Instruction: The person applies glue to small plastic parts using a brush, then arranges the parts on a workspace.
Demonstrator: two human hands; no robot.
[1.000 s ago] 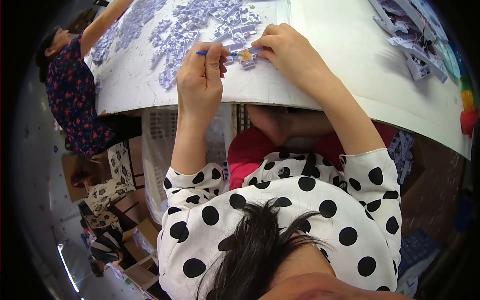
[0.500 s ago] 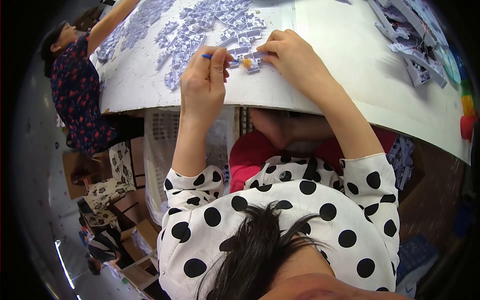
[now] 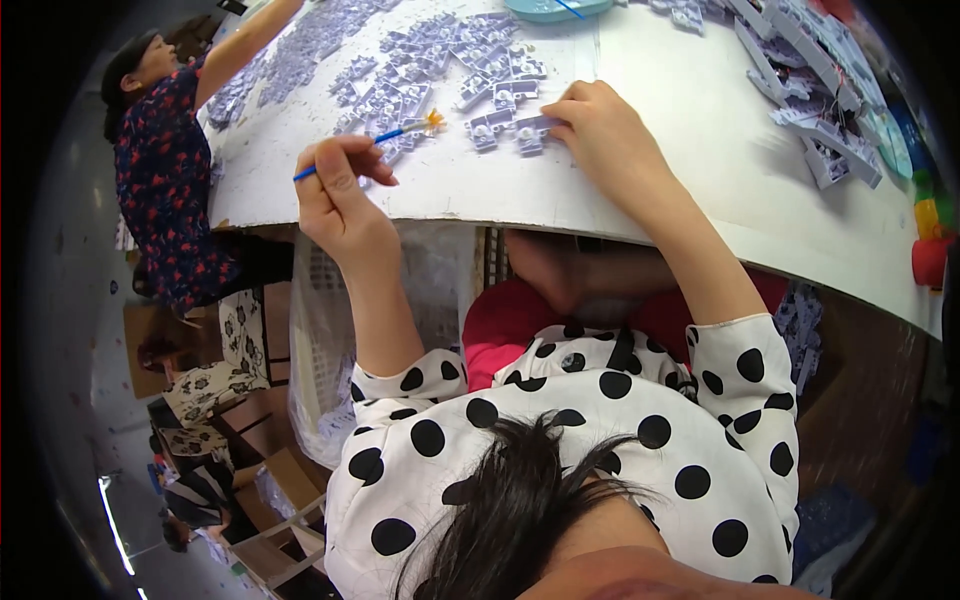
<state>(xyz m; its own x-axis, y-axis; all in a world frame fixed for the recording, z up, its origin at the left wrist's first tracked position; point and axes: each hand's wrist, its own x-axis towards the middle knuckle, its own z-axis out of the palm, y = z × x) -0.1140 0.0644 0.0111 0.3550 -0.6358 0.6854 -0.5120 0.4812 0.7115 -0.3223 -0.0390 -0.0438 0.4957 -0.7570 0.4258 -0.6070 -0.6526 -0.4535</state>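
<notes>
My left hand (image 3: 345,205) is closed around a thin blue brush (image 3: 392,134) with yellow-orange bristles. Its tip points right, raised over the table and apart from the nearest parts. At the right end of a short row of small lavender plastic parts, the fingertips of my right hand (image 3: 612,135) pinch the edge of one lavender plastic part (image 3: 528,138). Its far edge is partly hidden by my fingers. Beyond both hands, many similar parts (image 3: 410,60) lie scattered over the white table (image 3: 670,110).
A teal tray (image 3: 535,12) with a blue stick across it sits at the far edge of view. Larger lavender pieces with wires (image 3: 820,120) are heaped at the right, near a red and yellow object (image 3: 930,250). A co-worker (image 3: 165,190) reaches over the table's left side.
My left hand has drawn the brush left and back, away from the parts by my right hand. The teal tray has come into view at the top.
</notes>
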